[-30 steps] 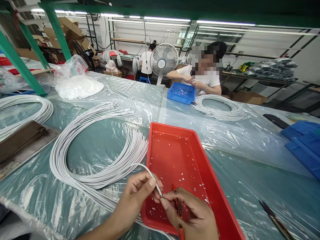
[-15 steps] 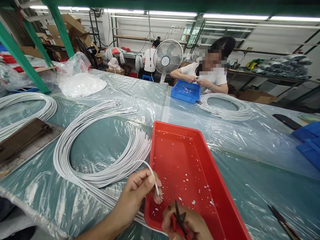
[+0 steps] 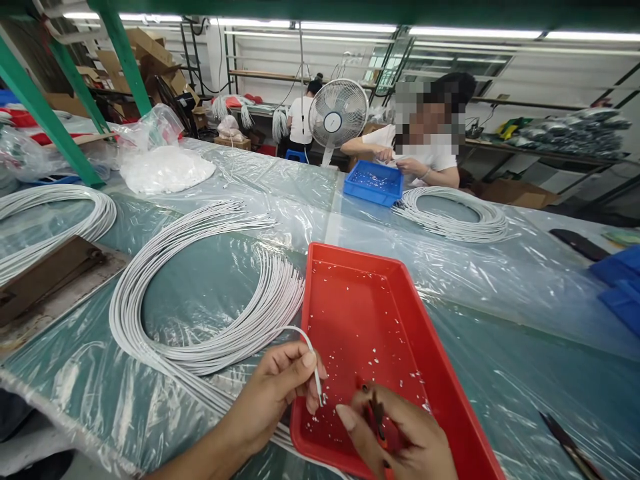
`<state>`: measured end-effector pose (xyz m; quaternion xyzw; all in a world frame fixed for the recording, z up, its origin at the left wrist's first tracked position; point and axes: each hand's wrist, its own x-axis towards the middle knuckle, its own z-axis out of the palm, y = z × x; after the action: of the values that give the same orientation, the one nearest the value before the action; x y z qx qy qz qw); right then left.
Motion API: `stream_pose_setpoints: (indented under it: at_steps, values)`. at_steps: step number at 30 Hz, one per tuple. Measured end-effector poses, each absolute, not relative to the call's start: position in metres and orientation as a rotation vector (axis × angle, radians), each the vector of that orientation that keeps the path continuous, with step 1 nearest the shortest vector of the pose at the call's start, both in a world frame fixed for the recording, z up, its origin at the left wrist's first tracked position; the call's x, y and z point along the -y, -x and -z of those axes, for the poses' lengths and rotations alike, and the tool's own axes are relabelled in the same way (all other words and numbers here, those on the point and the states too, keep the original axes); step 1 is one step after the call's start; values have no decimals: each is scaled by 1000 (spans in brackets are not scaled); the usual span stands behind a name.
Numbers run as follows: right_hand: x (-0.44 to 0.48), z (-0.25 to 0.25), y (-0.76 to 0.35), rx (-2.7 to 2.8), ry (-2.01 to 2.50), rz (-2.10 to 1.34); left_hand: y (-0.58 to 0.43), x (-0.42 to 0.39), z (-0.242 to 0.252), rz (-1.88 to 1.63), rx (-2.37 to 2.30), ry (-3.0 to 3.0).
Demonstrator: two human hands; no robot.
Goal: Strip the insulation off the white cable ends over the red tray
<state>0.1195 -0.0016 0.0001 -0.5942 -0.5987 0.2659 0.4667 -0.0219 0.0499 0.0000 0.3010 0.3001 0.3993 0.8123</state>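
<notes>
My left hand (image 3: pixel 277 393) pinches the end of one white cable (image 3: pixel 314 365) over the near left rim of a red tray (image 3: pixel 440 407). That cable leads back to a big loop of white cables (image 3: pixel 200 293) lying on the plastic-covered table. My right hand (image 3: pixel 400 433) is over the tray's near end, fingers curled round small red-handled cutters (image 3: pixel 377 420), thumb stretched toward the cable tip. White scraps dot the tray floor.
Across the table a person works over a blue tray (image 3: pixel 373 183) beside another cable coil (image 3: pixel 450 220). A fan (image 3: pixel 337 113) stands behind. More cable (image 3: pixel 55 213) and a brown board (image 3: pixel 45 270) lie left; blue trays (image 3: pixel 617 287) sit right; a dark tool (image 3: pixel 565 437) lies near right.
My right hand dropped toward the bottom edge with the cutters half a second ago, and has now come back up toward the cable tip. The left hand kept its pinch on the cable.
</notes>
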Motion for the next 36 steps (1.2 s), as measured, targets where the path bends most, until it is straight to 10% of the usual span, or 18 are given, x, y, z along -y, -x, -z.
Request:
stream_pose_setpoints:
  at_steps: [7, 36]
  values:
    - [-7, 5, -116, 1254, 1348, -1085, 21, -50, 3, -822, -596, -561]
    - [-16, 17, -142, 1937, 1216, 238, 19, -47, 9, -793, -595, -315]
